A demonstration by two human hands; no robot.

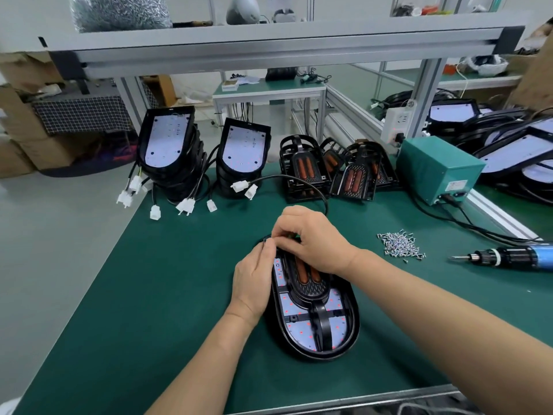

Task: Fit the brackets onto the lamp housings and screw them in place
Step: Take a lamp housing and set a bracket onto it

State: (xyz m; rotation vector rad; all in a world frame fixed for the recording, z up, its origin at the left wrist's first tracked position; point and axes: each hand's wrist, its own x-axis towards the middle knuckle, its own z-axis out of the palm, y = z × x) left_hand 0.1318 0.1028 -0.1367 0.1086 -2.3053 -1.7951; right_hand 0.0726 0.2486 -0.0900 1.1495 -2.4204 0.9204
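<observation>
No legible text or labels

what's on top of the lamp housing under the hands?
A black bracket with orange bars lies in the lamp housing, on its white LED board. The left hand and right hand cover the far end; what they hold there is hidden.

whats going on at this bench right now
A person is working with both bare hands at the far end of a black lamp housing lying on the green mat. A bracket already sits inside it. The left hand lies along the housing's left edge, and the right hand reaches over its top. What their fingers pinch is hidden. The electric screwdriver lies untouched to the right, near a pile of screws.
</observation>
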